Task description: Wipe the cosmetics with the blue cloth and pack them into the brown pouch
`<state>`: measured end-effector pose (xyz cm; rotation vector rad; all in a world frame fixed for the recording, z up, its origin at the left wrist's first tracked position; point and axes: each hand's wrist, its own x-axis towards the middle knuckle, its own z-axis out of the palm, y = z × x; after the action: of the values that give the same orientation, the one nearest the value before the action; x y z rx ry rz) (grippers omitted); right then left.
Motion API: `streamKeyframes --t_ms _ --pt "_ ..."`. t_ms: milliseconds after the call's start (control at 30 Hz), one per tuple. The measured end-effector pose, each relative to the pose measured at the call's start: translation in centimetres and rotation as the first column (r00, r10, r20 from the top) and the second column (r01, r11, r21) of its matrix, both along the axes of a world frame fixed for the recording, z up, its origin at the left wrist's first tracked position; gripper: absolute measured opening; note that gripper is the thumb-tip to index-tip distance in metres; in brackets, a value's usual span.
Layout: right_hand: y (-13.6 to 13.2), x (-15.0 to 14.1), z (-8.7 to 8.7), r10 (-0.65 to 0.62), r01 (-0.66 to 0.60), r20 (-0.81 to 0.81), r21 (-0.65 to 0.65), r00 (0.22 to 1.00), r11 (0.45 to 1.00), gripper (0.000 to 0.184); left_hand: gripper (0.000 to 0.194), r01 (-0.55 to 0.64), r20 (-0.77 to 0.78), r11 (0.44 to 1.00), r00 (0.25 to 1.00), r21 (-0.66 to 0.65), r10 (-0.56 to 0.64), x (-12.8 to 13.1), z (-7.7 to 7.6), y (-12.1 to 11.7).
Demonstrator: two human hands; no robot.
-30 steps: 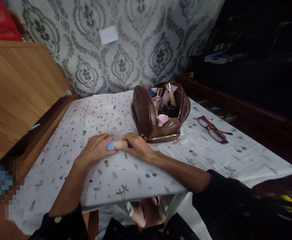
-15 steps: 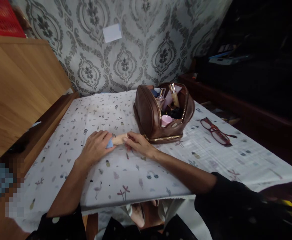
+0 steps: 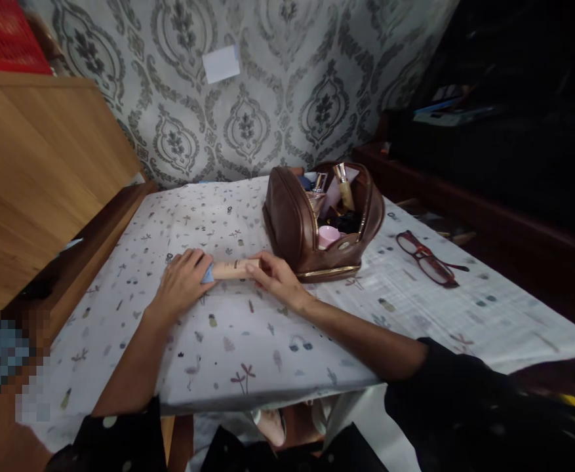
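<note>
A beige tube with a light blue end lies across the patterned tablecloth. My left hand grips the blue end with curled fingers. My right hand pinches the other end, just in front of an open brown leather pouch. The pouch holds several cosmetics, among them a pink jar and a gold-capped bottle.
Red-framed glasses lie on the cloth to the right of the pouch. A wooden cabinet stands at the left, a patterned wall behind, and a dark shelf with clutter at the right.
Both hands have shifted the tube a little away from me and spread apart along it, so more of its beige length shows between them.
</note>
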<state>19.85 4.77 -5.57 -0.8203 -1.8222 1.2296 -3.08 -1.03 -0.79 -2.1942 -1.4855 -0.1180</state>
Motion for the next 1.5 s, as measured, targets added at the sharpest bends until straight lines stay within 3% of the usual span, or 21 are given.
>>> streamKeyframes --t_ms 133,267,400,567,800,1133,1500 --pt "-0.6 0.4 0.7 -0.051 0.035 0.103 0.156 0.993 0.987 0.040 0.033 -0.021 -0.030 1.000 0.999 -0.003 0.021 -0.1 0.1 -0.2" --pt "-0.8 0.5 0.9 -0.063 0.039 0.127 0.184 0.990 0.982 0.042 0.041 0.033 -0.021 0.999 0.999 -0.031 -0.034 0.4 -0.5 -0.2" --pt "-0.7 0.3 0.5 -0.066 0.037 0.137 0.208 0.988 0.977 0.036 0.046 0.063 0.085 0.998 0.995 -0.018 -0.061 0.8 -1.2 0.1" --pt "-1.0 0.2 0.3 -0.058 0.017 0.146 0.268 0.988 0.963 0.033 0.040 0.129 0.191 0.990 0.972 0.061 -0.138 2.1 -1.8 0.4" --pt "-1.6 0.3 0.3 0.023 -0.046 0.068 0.352 0.997 0.935 0.030 0.037 0.185 0.172 0.974 0.963 0.133 -0.207 4.0 -1.7 0.4" --pt "-1.3 0.4 0.0 0.009 -0.054 0.118 0.390 0.993 0.919 0.029 0.028 0.153 0.176 0.988 0.972 0.033 -0.156 2.7 -1.0 0.5" --pt "-0.9 0.5 0.5 -0.016 -0.025 0.121 0.327 0.993 0.945 0.025 0.038 0.030 0.210 0.979 0.978 -0.202 0.013 -0.2 -0.3 0.6"
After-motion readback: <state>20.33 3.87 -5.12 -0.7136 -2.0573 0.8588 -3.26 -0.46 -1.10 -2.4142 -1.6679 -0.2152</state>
